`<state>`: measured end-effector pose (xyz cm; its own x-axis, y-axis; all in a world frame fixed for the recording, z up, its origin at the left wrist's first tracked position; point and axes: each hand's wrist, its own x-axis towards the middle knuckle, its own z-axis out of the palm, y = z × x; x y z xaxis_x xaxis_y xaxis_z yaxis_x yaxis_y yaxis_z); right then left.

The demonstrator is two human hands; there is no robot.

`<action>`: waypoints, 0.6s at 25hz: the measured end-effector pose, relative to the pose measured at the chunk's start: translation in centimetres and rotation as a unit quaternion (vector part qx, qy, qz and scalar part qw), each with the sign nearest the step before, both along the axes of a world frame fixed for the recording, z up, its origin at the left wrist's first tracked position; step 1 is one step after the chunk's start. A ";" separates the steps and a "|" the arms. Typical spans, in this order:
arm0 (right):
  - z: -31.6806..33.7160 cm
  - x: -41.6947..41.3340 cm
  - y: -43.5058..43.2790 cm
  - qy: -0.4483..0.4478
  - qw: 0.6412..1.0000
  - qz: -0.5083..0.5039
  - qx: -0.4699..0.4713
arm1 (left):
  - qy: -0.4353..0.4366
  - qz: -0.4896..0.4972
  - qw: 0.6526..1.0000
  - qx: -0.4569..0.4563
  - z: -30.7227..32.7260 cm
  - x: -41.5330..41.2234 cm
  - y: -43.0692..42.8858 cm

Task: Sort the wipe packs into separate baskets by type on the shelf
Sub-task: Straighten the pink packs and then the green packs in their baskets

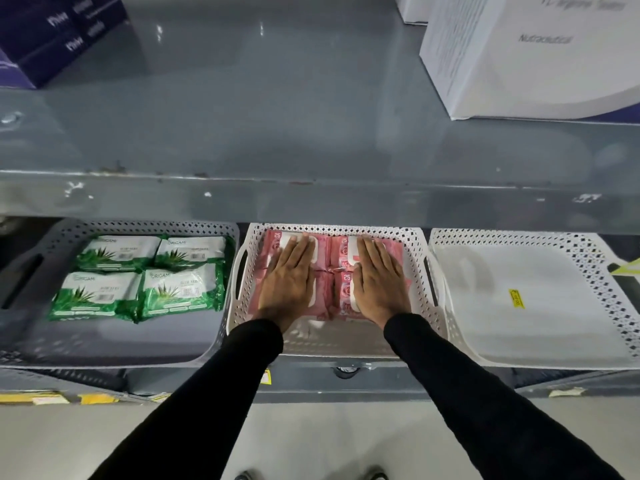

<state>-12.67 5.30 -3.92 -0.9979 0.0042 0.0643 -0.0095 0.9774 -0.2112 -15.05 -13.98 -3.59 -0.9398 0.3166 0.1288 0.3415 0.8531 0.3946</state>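
The shelf is grey painted metal, glossy enough to throw reflections, with chipped, scuffed paint along its front lip. The grey basket, the middle white basket and the right white basket are matt moulded plastic with perforated walls. The green wipe packs and pink wipe packs are shiny, crinkled plastic film. The white box and purple boxes look like smooth printed cardboard. The sleeves are matt black cloth.

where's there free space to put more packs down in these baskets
The right white basket holds no packs, only a yellow sticker. The grey basket has bare floor in front of the green packs. The middle basket is crowded: pink packs under both hands.
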 end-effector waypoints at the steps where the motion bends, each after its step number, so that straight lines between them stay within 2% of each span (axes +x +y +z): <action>1: 0.2 0.0 0.1 -0.005 1.000 -0.002 0.001 | -0.009 0.002 1.000 -0.007 0.0 0.1 0.1; 3: 1.3 0.1 -0.2 -0.023 0.999 -0.003 0.024 | -0.029 -0.006 1.000 -0.008 0.5 0.2 0.1; 5: 3.2 0.5 -1.6 0.004 1.000 -0.007 0.014 | -0.032 -0.038 0.998 0.028 2.2 0.5 -0.5; 9: 7.7 1.7 -9.6 0.115 0.979 0.040 -0.162 | 0.079 -0.066 0.988 0.117 5.5 2.6 -7.1; 12: 8.7 1.3 -17.2 0.116 0.970 0.125 -0.174 | 0.051 -0.002 0.989 0.136 6.0 3.7 -16.6; 15: 8.1 1.0 -24.2 0.053 0.971 0.193 -0.127 | -0.001 0.081 0.991 0.107 5.8 4.0 -26.6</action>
